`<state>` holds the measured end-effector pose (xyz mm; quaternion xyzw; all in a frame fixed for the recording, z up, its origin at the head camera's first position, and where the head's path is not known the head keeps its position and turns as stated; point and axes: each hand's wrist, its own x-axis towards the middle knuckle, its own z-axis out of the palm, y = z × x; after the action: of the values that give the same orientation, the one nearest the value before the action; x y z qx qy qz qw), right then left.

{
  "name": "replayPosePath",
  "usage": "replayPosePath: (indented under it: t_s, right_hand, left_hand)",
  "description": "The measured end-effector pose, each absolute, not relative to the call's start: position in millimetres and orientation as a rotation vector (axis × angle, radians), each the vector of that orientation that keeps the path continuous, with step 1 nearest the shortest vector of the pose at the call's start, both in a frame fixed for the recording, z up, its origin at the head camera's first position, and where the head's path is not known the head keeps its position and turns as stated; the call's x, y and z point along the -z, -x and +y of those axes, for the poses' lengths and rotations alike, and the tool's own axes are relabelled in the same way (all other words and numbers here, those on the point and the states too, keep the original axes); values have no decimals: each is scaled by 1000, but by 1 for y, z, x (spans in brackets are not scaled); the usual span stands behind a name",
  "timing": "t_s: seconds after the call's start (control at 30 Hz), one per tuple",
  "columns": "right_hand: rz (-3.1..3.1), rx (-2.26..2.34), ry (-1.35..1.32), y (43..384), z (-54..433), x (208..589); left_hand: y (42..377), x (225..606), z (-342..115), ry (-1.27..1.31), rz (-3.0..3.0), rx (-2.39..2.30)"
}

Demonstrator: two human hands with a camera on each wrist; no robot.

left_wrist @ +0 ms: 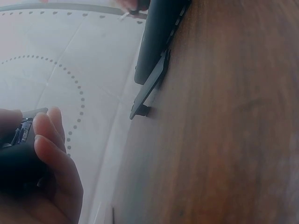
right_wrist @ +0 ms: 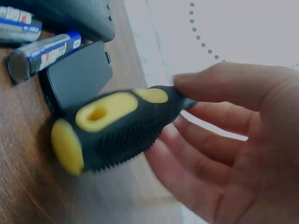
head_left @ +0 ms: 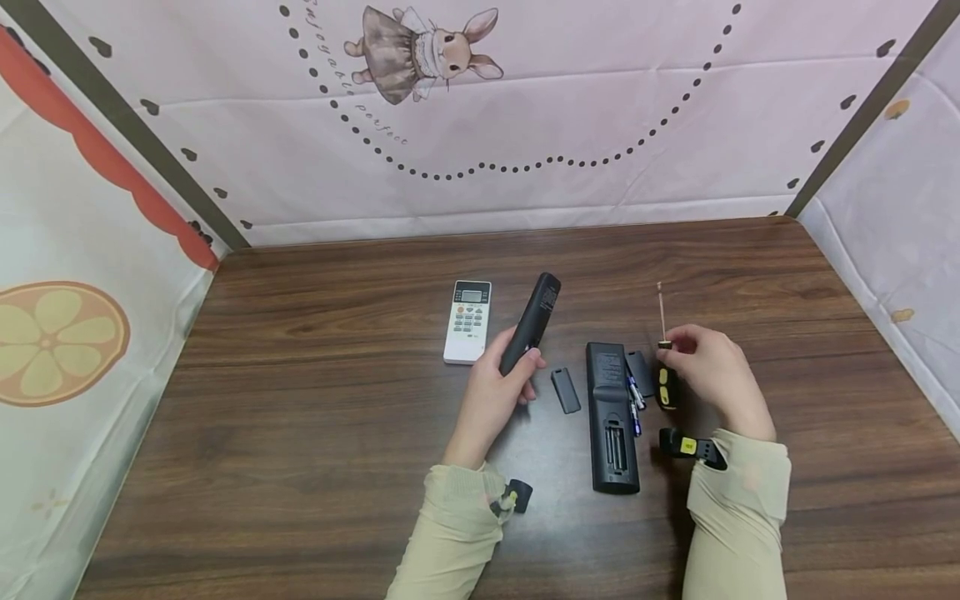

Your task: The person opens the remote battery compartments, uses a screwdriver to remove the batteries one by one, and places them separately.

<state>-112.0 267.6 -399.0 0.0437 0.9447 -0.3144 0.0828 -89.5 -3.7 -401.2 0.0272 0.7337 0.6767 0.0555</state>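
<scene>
Left hand (head_left: 491, 392) grips black remote (head_left: 536, 312) — right hand (head_left: 712, 373) pinches screwdriver (head_left: 666, 387). Between them — larger remote (head_left: 609, 392), batteries (right_wrist: 46, 54) alongside it.

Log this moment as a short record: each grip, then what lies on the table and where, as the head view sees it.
Left grip: holds small black remote
Right grip: pinches screwdriver, shaft pointing away from the person
Large black remote: on table, back up, battery compartment uncovered
Batteries: just right of large remote
Loose covers: smaller cover left of large remote, larger cover right
White remote: farther left, buttons up
</scene>
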Motion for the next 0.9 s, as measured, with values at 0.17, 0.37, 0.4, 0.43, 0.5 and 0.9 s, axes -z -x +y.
replayPosePath:
  t_s: [0.17, 0.37, 0.4, 0.43, 0.5, 0.9]
  right_hand:
    - [2896, 1050, -150, 111, 267, 398]
    - [2949, 1169, -172, 113, 264, 397]
    - [2962, 1184, -167, 113, 263, 397]
    - [2975, 1198, -159, 113, 263, 398]
    - [3000, 1223, -138, 114, 261, 398]
    - [2944, 1279, -33, 115, 260, 402]
  left_hand:
    - [89, 400, -4, -82, 2227, -2050]
    - [89, 400, -4, -85, 2226, -2054]
    - [89, 400, -4, -86, 2227, -2055]
    - [89, 400, -4, -86, 2227, -2055]
    - [89, 400, -4, -87, 2226, -2057]
    - [89, 400, -3, -73, 2224, -2049]
